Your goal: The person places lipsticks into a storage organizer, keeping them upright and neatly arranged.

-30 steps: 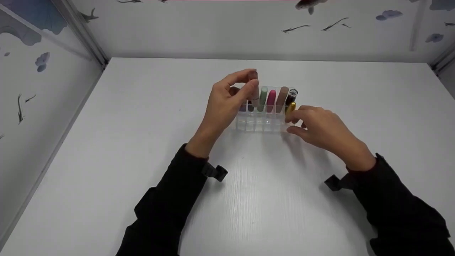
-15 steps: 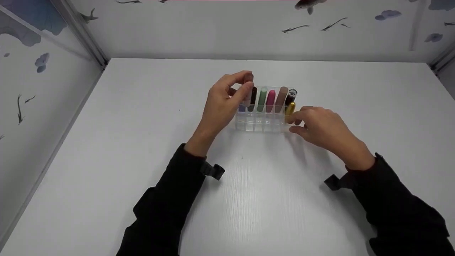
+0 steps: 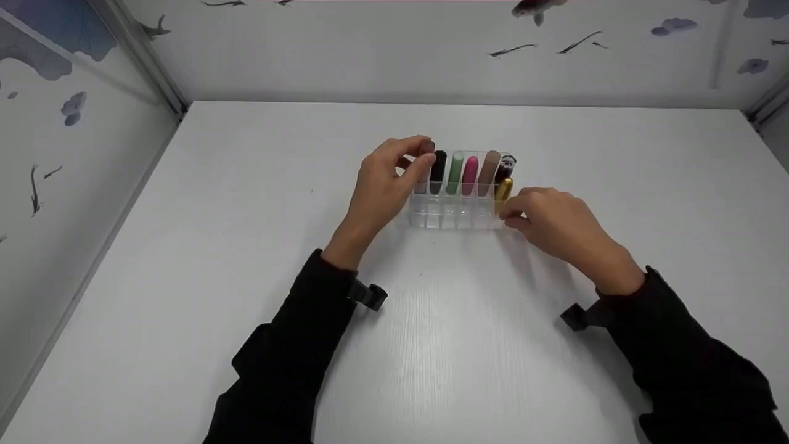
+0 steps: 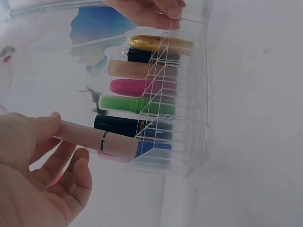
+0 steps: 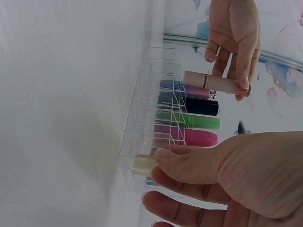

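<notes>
My left hand (image 3: 385,182) pinches a pale pink lipstick tube (image 4: 94,138) with dark lettering by its upper end. The tube's lower end overlaps the leftmost back compartment of a clear lipstick organizer (image 3: 453,219), in front of a blue-based tube (image 4: 154,148). My right hand (image 3: 555,222) pinches the organizer's right end between thumb and fingers, beside a gold lipstick (image 3: 503,188). In the back row stand a black tube (image 3: 438,169), a green tube (image 3: 455,172), a magenta tube (image 3: 470,174), a brown tube (image 3: 489,171) and a dark tube with patterned cap (image 3: 506,165).
The organizer stands on a white table (image 3: 419,339), toward its far side. A white panel (image 3: 370,55) with painted fish and flowers rises behind the table, another panel (image 3: 55,203) along the left.
My left hand has moved left and down with the pale pink tube, from over the black tube to the organizer's left end. My right thumb and fingers have drawn together at the right end.
</notes>
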